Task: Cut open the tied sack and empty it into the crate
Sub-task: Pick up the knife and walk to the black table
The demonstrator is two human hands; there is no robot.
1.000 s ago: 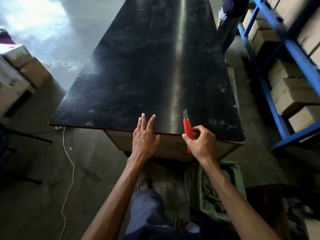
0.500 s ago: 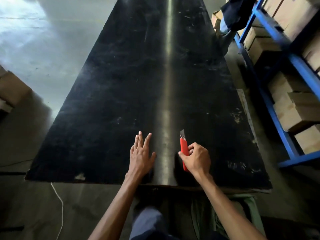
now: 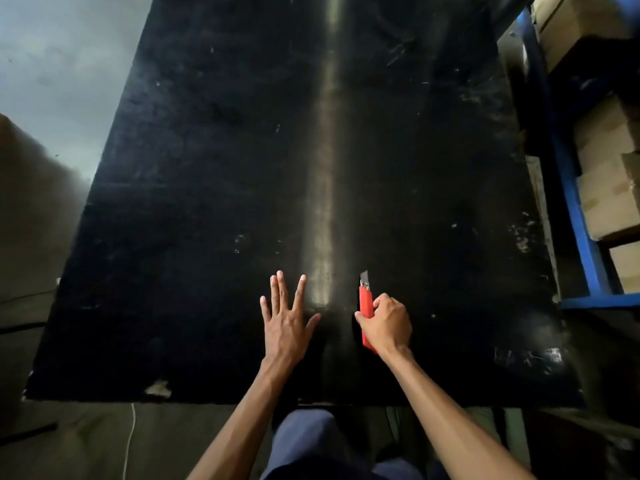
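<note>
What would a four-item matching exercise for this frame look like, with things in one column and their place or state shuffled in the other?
Things
1. left hand
2. red utility knife
3. cardboard boxes
4. white cord

Place or state
A. stacked on the blue rack at the right
B. open, fingers spread, over the black table
C. lying on the floor below the table's near edge
D. held in the right hand, blade out and pointing away

Pairs: 1-B, 2-D, 3-A, 4-C
</note>
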